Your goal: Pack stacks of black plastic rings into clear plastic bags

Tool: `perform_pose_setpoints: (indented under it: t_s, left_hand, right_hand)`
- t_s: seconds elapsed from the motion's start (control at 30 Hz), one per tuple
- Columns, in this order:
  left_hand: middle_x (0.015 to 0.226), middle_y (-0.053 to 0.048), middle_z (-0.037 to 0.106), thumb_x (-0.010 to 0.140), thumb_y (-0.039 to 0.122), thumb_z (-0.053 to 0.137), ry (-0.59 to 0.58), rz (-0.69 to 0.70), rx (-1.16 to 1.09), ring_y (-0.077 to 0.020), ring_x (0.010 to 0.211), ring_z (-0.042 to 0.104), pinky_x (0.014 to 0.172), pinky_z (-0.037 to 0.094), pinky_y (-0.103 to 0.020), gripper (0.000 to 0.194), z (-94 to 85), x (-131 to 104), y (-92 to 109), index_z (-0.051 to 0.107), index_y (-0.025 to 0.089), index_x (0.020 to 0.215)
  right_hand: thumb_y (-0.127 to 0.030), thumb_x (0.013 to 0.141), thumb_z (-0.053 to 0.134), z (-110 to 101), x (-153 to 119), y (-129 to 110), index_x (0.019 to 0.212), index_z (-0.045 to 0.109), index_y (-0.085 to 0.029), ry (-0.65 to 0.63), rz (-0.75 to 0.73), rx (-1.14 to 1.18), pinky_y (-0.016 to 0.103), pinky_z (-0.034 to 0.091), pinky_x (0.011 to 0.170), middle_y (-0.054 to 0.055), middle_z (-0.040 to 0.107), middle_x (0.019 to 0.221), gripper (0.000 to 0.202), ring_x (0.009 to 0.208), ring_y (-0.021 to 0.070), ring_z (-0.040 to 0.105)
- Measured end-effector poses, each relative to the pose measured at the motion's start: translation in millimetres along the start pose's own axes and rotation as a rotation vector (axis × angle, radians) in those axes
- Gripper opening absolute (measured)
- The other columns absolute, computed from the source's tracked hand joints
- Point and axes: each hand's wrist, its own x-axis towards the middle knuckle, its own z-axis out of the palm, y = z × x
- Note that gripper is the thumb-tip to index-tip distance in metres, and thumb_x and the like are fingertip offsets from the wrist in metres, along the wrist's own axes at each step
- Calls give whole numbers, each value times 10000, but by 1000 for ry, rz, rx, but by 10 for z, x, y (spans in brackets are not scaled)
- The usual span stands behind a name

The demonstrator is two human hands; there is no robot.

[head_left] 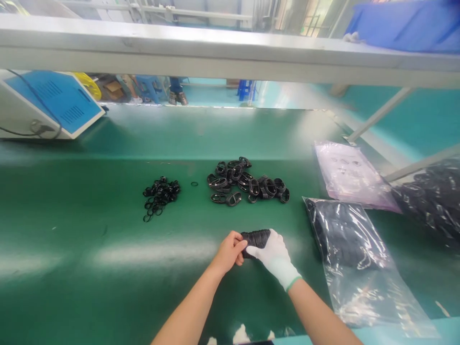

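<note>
A ribbed stack of black rings (256, 237) is held between both hands above the green table, near its front edge. My bare left hand (230, 250) pinches the stack's left end. On the right end, my right hand (271, 251), in a white glove with a green cuff, is wrapped round it. Beyond the hands lies a pile of black oval coils (247, 182). A heap of small black rings (161, 195) is to the left, with one single ring (194, 184) between the two piles.
Clear plastic bags with black items (355, 249) lie at the right, beside a bag with a printed sheet (352, 167). A blue and white machine (53, 103) stands at the back left. A metal shelf beam (201, 55) crosses above the table, with a blue bin (406, 24).
</note>
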Motion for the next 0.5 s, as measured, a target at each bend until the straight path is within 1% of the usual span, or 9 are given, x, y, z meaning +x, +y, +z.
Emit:
perform_pose_setpoints:
  t_s: [0.03,0.07,0.1,0.13,0.17,0.23,0.3,0.4,0.5]
  left_hand:
    - [1001,-54,603,727,404,522,14,60,97,-127,620,594,584,492,-291,429,-41,-33,27,431,227,1108]
    - [1191,-63,521,676,366,592,32,128,212,-161,792,610,690,490,-318,561,-74,-63,55,391,268,1191]
    - [1312,-45,425,628,321,643,43,188,326,-195,970,570,793,462,-338,685,-98,-86,82,349,308,1246]
    - [1366,-19,363,598,284,670,45,227,422,-217,1111,488,876,417,-352,765,-110,-100,105,320,333,1277]
    - [1381,-1,346,592,262,674,38,245,491,-225,1197,408,928,376,-361,793,-113,-104,122,309,340,1291]
    - [1367,18,375,613,249,659,27,251,552,-215,1244,348,964,339,-369,768,-103,-93,137,315,338,1294]
    - [1358,29,388,615,259,661,33,254,561,-209,1228,368,957,346,-370,760,-91,-72,132,321,342,1290]
    - [1349,43,400,598,278,676,37,267,551,-209,1204,395,942,365,-356,766,-94,-58,110,335,346,1280]
    - [1346,43,405,593,290,681,40,260,542,-209,1195,404,934,374,-334,773,-102,-60,93,338,340,1284]
  right_hand:
    - [-525,527,639,13,5,6,1260,329,-128,5,0,2,375,405,849,160,419,1176,890,1098,311,450]
    - [-517,522,642,21,9,15,1244,348,-132,15,1,2,375,406,847,155,429,1159,870,1089,309,456]
    - [-511,519,644,22,12,25,1232,359,-134,25,3,1,375,408,847,149,435,1145,855,1081,307,461]
    - [-505,519,644,16,13,37,1223,368,-136,31,3,1,375,409,846,143,438,1136,841,1071,303,467]
    - [-500,525,640,2,12,49,1217,375,-141,27,-1,8,373,411,845,137,438,1133,823,1061,296,475]
    - [-495,552,624,-42,6,70,1213,384,-161,-20,-22,38,364,414,846,126,430,1148,778,1037,274,496]
    - [-475,573,617,-84,1,84,1224,380,-178,-61,-47,63,351,414,852,115,421,1169,754,1029,256,507]
    - [-431,573,630,-96,2,89,1240,372,-175,-48,-45,52,346,411,862,114,416,1187,760,1031,252,508]
    - [-411,569,637,-64,9,93,1221,400,-166,-35,-40,59,342,421,847,118,428,1187,736,996,244,530]
